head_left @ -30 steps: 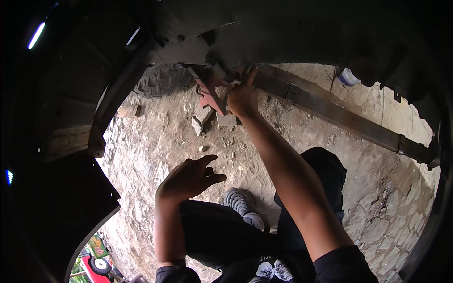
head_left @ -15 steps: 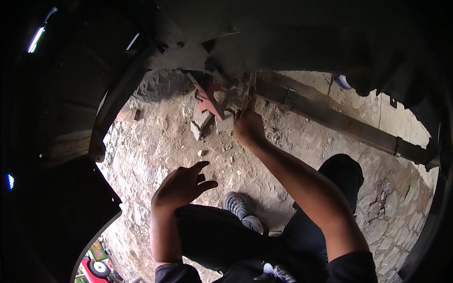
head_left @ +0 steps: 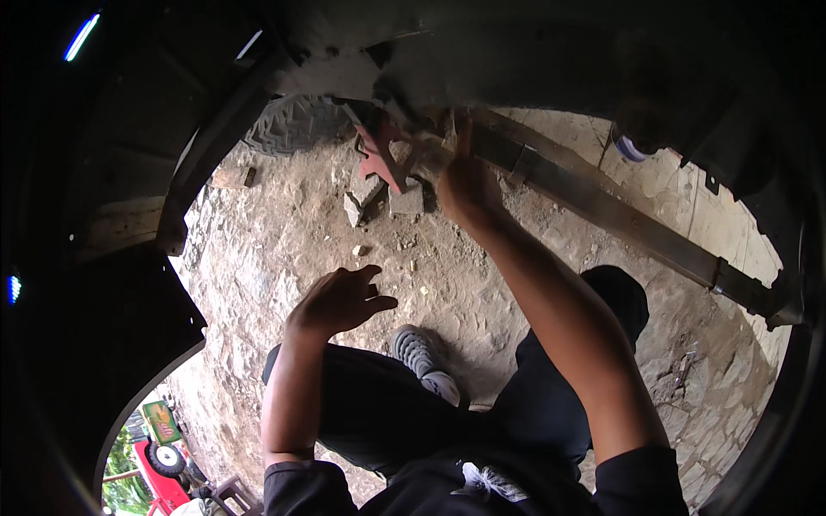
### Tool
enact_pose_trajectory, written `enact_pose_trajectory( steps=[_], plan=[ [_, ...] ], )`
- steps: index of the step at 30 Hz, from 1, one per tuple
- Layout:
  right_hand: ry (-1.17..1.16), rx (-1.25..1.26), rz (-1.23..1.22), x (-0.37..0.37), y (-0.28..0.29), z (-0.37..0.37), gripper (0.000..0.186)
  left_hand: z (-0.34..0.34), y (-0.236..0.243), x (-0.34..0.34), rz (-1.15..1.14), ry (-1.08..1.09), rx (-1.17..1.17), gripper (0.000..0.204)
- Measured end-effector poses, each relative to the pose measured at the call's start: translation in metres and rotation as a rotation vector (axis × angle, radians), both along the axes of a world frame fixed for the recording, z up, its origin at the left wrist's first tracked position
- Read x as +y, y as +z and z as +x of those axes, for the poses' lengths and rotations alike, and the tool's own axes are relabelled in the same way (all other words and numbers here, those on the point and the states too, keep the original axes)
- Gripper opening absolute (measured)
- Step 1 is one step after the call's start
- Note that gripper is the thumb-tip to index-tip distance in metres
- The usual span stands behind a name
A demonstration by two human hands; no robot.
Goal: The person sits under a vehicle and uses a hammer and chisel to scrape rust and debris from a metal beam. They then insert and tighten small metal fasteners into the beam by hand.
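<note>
My right hand (head_left: pixel 465 185) reaches up under a dark vehicle underside (head_left: pixel 516 60) and grips a grey metal part beside a red metal bracket (head_left: pixel 379 159). Its fingers are closed around that part at the top. My left hand (head_left: pixel 340 301) hovers lower down over the stony ground (head_left: pixel 284 258), fingers spread and holding nothing. I sit or crouch with my dark trousers and a grey shoe (head_left: pixel 422 357) below the hands.
A long rusty steel beam (head_left: pixel 619 219) runs diagonally to the right. A knobby tyre (head_left: pixel 292 125) sits at the upper left, with loose stones (head_left: pixel 357 206) under the bracket. A red vehicle (head_left: pixel 163 477) shows at lower left.
My right hand has moved slightly up and right onto the metal part beside the red bracket. The left hand has stayed hovering, with its fingers a little more curled.
</note>
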State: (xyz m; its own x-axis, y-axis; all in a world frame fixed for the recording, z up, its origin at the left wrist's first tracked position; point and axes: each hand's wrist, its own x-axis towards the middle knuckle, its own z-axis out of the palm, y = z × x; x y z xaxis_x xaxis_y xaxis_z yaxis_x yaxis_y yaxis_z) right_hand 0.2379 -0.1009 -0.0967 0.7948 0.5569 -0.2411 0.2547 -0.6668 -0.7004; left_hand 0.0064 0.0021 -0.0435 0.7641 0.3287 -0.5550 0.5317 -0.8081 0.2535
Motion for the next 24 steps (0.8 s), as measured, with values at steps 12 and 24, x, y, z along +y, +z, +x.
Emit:
enact_pose_trajectory(
  steps=[12,24],
  plan=[
    [-0.033,-0.109,0.080,0.020,-0.029,0.055,0.063,0.017,-0.033,-0.017,-0.076,-0.173,-0.073,0.066],
    [0.189,-0.477,0.361,-0.009,-0.067,0.050,0.087,0.001,-0.027,-0.009,-0.164,-0.025,0.083,0.071]
  ],
)
